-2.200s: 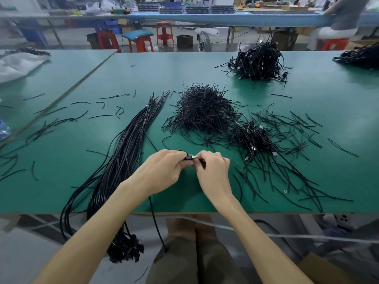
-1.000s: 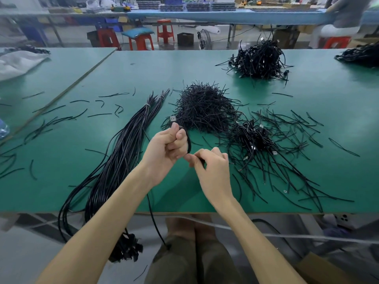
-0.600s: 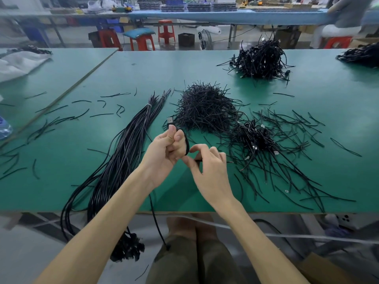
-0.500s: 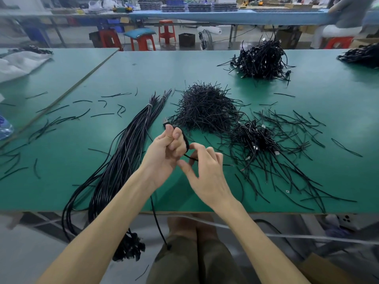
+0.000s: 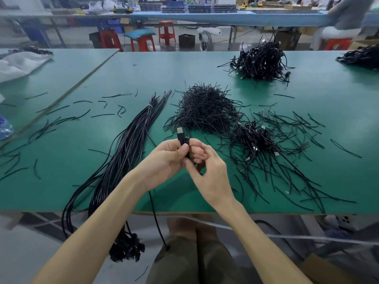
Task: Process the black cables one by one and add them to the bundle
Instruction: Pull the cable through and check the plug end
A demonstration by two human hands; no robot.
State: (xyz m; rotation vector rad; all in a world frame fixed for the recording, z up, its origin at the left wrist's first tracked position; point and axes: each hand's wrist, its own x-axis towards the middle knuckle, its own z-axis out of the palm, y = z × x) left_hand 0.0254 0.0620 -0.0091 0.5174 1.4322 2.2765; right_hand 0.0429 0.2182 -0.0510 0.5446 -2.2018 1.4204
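Note:
My left hand [image 5: 167,158] grips a black cable [image 5: 183,139] wound into small loops, its silver USB plug sticking up above the thumb. The cable's free end hangs down past the table edge between my arms. My right hand [image 5: 207,171] sits against the left, its fingers curled round the loops from the right side. A long bundle of straight black cables [image 5: 127,152] lies to the left on the green table [image 5: 307,99], tied near its far end, with its near ends drooping over the front edge.
A heap of short black ties [image 5: 205,109] lies just beyond my hands. Coiled cables [image 5: 254,138] and loose ties are scattered to the right. Another cable pile [image 5: 260,62] sits far back; more stray ties [image 5: 61,119] lie at the left.
The cable, first pinched near the table between both hands, has been lifted and wound into loops in my left hand. My right hand has closed in round the loops.

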